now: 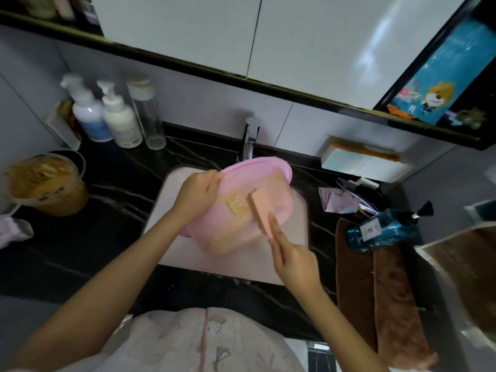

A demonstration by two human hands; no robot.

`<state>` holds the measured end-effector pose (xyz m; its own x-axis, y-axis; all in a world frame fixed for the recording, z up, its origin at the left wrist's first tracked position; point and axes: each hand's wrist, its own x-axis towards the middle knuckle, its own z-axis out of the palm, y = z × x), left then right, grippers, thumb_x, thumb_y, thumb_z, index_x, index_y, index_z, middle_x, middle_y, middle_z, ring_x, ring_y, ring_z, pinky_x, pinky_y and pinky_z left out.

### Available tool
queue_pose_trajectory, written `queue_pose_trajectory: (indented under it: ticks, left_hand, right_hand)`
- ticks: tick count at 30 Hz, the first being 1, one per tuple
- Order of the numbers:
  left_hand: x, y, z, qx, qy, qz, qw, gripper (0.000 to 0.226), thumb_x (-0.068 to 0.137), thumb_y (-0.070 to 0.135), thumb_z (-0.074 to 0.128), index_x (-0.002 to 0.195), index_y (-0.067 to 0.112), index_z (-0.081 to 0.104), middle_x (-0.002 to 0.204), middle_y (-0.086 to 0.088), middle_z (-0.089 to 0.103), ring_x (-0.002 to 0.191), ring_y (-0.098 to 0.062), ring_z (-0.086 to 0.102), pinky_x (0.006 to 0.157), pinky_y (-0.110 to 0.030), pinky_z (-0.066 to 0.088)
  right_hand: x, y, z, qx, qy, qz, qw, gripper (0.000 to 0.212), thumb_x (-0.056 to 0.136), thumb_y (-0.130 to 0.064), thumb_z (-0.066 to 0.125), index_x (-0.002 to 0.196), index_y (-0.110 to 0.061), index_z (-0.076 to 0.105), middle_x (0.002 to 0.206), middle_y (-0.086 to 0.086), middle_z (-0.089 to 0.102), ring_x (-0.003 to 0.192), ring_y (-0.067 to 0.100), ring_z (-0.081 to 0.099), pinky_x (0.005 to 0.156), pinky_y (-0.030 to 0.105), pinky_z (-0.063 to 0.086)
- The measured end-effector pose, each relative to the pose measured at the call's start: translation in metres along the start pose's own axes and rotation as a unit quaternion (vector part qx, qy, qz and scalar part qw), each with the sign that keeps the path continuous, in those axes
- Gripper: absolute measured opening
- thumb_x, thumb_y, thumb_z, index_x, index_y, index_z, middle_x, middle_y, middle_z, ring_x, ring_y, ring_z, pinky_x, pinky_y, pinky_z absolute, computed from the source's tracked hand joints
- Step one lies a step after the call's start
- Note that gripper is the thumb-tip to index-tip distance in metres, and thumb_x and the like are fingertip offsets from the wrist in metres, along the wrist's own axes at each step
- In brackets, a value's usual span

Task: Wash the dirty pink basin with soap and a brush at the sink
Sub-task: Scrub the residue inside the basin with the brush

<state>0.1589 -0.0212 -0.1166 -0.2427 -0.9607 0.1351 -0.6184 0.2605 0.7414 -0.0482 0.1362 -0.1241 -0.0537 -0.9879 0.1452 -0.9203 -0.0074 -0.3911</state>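
Both arms bare, coming in from the near edge and converging toward centre. Left hand point(197, 193) is farther out, fingers curled over the left rim of the pink basin point(257, 178), forearm angled in from near-left. Right hand point(294, 260) sits nearer, on the right, gripping the brush point(261, 213) handle with the index finger straight along it.

Single head-worn wide-angle view. Looks forward and steeply down over wearer's chest, close above sink point(171, 189) and counter point(107, 251). Frame rolled: cabinet point(188, 28) edge slants across top.
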Motion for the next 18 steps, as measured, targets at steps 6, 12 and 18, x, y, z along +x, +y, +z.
queue_pose_trajectory:
  ticks: [6,12,18]
  left_hand:
    - [0.002,0.005,0.007,0.022,0.000,0.025,0.999,0.033,0.100,0.030,0.035,0.075,0.014,0.050,0.071,-0.009,0.059,0.068,-0.026,0.053,0.061,-0.032,0.037]
    - [0.009,-0.004,-0.004,0.002,0.004,0.012,1.000,0.032,0.100,0.025,0.039,0.073,0.013,0.051,0.068,-0.005,0.054,0.068,-0.027,0.053,0.066,-0.037,0.041]
    - [0.009,-0.003,-0.003,0.017,-0.009,0.017,1.000,0.030,0.100,0.023,0.037,0.073,0.014,0.046,0.067,-0.001,0.051,0.065,-0.021,0.048,0.063,-0.029,0.033]
  right_hand:
    - [0.039,0.011,0.011,0.109,0.063,0.181,0.975,0.052,0.101,-0.034,0.030,0.151,-0.028,0.017,0.055,0.005,0.050,0.045,0.020,0.051,0.039,0.034,0.039]
    - [-0.003,0.022,0.025,0.001,0.051,-0.022,0.998,0.054,0.097,-0.033,0.039,0.148,-0.029,0.023,0.051,0.004,0.058,0.037,0.016,0.051,0.040,0.024,0.038]
    - [0.029,-0.007,0.040,0.211,0.157,0.192,0.945,0.047,0.101,-0.033,0.036,0.147,-0.032,0.025,0.073,0.012,0.063,0.055,0.022,0.058,0.054,0.046,0.049]
